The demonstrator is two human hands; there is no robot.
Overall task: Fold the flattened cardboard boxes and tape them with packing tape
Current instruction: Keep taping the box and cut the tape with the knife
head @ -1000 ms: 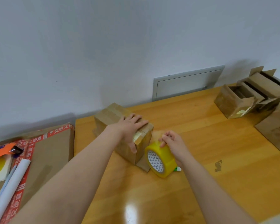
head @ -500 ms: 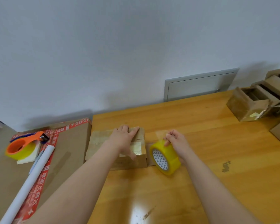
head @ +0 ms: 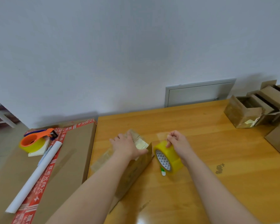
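Pressing my left grip [head: 128,147] flat, fingers straight, on the taped cardboard box [head: 136,172] lying on the table [head: 217,191], I curl my right grip [head: 179,145] over the yellow tape roll [head: 170,159] standing just beside the box. A small white-green thing [head: 163,172], perhaps a pen, pokes from under the roll.

We're on one view only, a wide-angle camera worn on the head, looking forward and down over the wooden table [head: 208,125] to the white wall [head: 136,46]; we're close in, the left hand [head: 128,147], and the right hand [head: 179,143] gripping the tape roll [head: 170,156], sitting just below centre
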